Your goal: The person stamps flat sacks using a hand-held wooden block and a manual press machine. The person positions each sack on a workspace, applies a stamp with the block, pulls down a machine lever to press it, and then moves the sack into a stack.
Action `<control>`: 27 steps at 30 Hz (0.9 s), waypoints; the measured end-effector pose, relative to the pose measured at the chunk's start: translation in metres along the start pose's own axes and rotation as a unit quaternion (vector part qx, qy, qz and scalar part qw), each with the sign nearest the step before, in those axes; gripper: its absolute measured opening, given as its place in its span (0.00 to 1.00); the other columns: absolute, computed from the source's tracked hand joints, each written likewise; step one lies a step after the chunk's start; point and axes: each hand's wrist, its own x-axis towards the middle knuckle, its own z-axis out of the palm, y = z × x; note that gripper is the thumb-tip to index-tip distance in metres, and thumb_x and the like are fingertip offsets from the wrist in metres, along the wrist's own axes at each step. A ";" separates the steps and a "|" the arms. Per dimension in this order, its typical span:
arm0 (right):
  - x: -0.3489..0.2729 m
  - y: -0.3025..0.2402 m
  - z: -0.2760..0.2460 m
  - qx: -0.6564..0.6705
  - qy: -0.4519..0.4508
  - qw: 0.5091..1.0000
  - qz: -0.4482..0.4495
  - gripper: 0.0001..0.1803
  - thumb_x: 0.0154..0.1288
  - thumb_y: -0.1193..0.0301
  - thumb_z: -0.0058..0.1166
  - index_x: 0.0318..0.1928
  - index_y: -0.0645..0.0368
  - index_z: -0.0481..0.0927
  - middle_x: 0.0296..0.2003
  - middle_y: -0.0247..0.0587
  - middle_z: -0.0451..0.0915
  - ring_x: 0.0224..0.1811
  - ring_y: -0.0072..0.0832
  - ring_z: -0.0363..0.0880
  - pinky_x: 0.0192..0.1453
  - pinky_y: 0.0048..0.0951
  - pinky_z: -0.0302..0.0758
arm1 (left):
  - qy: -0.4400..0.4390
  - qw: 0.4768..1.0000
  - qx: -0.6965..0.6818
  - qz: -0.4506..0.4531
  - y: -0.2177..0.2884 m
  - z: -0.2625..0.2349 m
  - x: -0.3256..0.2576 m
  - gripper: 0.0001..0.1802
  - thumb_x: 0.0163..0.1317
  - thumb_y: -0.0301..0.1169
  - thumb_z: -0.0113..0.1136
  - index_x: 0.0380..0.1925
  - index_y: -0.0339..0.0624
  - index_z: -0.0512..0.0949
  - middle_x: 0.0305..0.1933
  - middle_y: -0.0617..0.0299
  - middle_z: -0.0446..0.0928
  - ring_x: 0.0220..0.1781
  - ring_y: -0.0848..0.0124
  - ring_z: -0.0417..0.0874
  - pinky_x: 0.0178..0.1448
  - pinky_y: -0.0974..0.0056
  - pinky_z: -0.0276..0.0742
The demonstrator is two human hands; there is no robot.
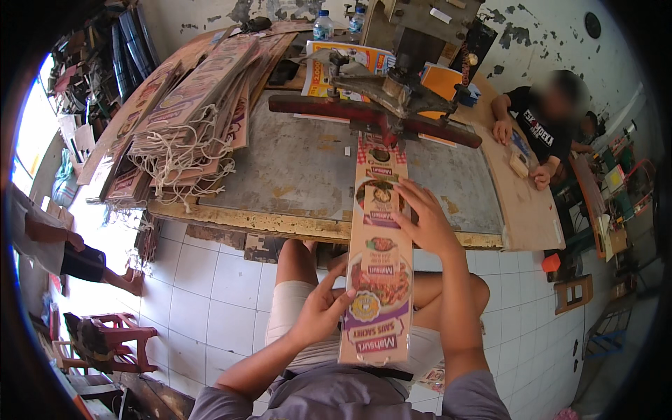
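Printed strip: a long, narrow cardboard sheet (379, 266) with food pictures, purple bands and a red-checked top end; it runs from the person's lap onto the table, its far end under the machine.
Left hand (323, 308): fingers curled on the sheet's left edge near its lower end, gripping it.
Right hand (424, 220): spread open, pressing flat on the sheet's right side.
Table (294, 168): worn grey top with a chipped yellow edge.
Machine (392, 105): rusty, with a red bar.
Stack (189, 119): similar strips with white strings, far left.
Floor (203, 287): white tiles.
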 end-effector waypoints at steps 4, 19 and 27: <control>0.025 0.019 -0.001 -0.023 -0.005 1.000 -0.005 0.34 0.79 0.57 0.64 0.76 0.65 0.76 0.81 0.51 0.71 0.84 0.47 0.67 0.87 0.50 0.61 | 0.073 0.969 0.228 0.062 0.032 -0.008 0.015 0.31 0.80 0.29 0.63 0.78 0.35 0.67 0.49 0.56 0.89 0.52 0.74 0.87 0.61 0.66 0.79; 0.031 0.021 0.004 0.016 0.031 0.999 -0.008 0.34 0.78 0.57 0.65 0.76 0.62 0.77 0.81 0.51 0.71 0.84 0.48 0.67 0.87 0.49 0.63 | 0.036 0.710 0.616 0.341 0.065 -0.031 0.110 0.34 0.68 0.43 0.69 0.72 0.41 0.79 0.79 0.54 0.77 0.82 0.51 0.74 0.84 0.38 0.65; -0.024 -0.006 -0.004 -0.025 0.029 0.999 0.003 0.34 0.78 0.55 0.65 0.76 0.59 0.77 0.81 0.49 0.70 0.85 0.48 0.64 0.88 0.55 0.60 | 0.029 0.722 0.612 0.321 0.062 -0.031 0.098 0.35 0.63 0.43 0.70 0.70 0.40 0.82 0.78 0.55 0.79 0.83 0.51 0.74 0.86 0.38 0.63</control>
